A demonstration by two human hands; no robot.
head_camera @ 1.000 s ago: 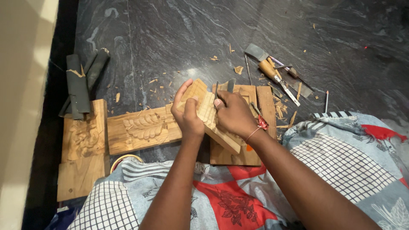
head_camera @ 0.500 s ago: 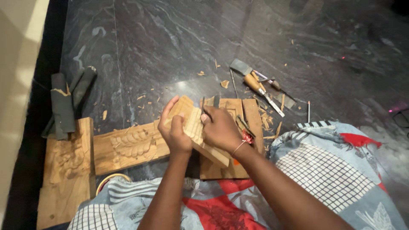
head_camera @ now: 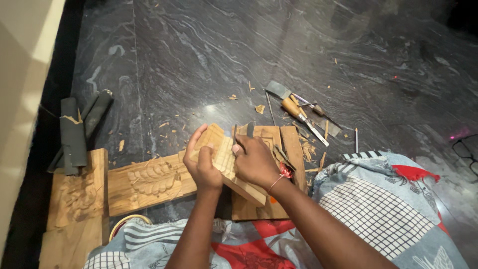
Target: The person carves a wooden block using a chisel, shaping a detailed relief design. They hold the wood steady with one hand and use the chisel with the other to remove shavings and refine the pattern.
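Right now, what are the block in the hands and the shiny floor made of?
The block looks like pale bare wood: visible grain, carved grooves, chips lying around. The floor looks like polished dark stone, perhaps granite or marble: wavy grey veins and a glossy light reflection.

Dim indoor shot, warm cast. Soft light from above, with a pale glare patch on the polished dark stone floor just beyond the hands. Far right corner falls nearly black. Cream wall at left blown bright, soft-edged. Centre fairly sharp; forearms at the bottom edge slightly blurred. Mild wide-angle stretch toward edges. Shadows faint, diffuse.
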